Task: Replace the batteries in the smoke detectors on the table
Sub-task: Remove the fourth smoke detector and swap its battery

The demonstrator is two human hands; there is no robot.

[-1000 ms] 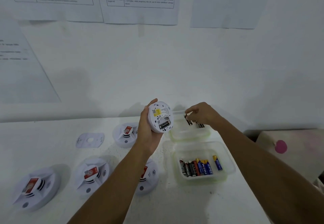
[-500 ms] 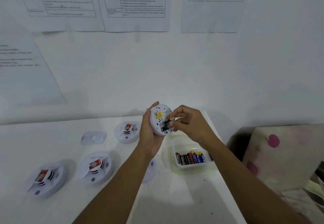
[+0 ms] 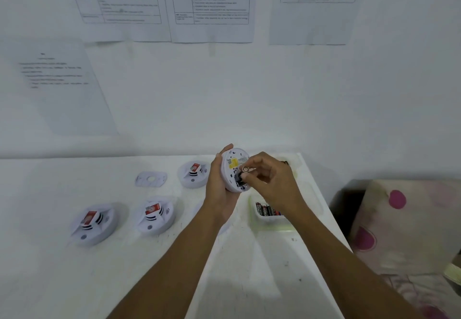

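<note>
— Changed in the last 1 second?
— Right hand [image 3: 272,181] swung in from farther right, now pinching a battery [image 3: 245,169] at the slot of the detector [image 3: 230,166], gripped on edge above the table [image 3: 50,194] by left hand [image 3: 219,194].
— Meaning?
— Swap underway on this 1; going in or out, cannot tell.

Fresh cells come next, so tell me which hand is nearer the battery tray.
Right. The right hand, pinching a battery at the detector, has its wrist over the tray; the left hand grips the detector further left.
</note>
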